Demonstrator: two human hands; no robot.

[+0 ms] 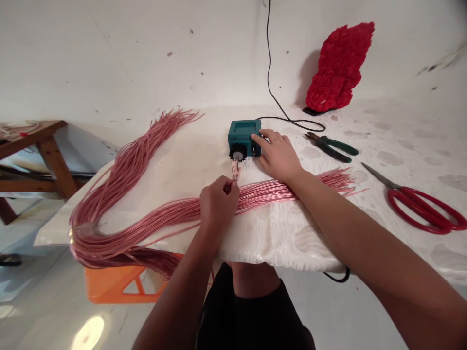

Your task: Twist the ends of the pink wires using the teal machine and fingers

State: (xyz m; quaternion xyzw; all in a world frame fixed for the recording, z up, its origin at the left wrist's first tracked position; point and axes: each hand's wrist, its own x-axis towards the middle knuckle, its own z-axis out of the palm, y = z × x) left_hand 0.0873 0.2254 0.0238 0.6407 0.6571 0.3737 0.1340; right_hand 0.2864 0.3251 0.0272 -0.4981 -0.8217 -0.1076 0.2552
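Observation:
A small teal machine box (244, 129) stands on the table, with a black toothed chuck (238, 152) and a thin metal spindle at its front. My right hand (279, 153) grips the box's right front corner, fingertips against it. At the spindle's tip hangs a pale pink twisted piece (235, 169). Just below that tip, my left hand (219, 201) is closed in a pinch on the lower end of the pink piece; the fingers partly hide it. A long bundle of pink wires (171, 216) runs under my left hand and right forearm.
Green-handled pliers (333, 146) and red-handled scissors (419, 204) lie at the right. A red fuzzy object (337, 70) leans against the wall. A black cable (269, 63) runs down to the machine. The bundle curves over the table's left edge, above an orange stool (109, 284).

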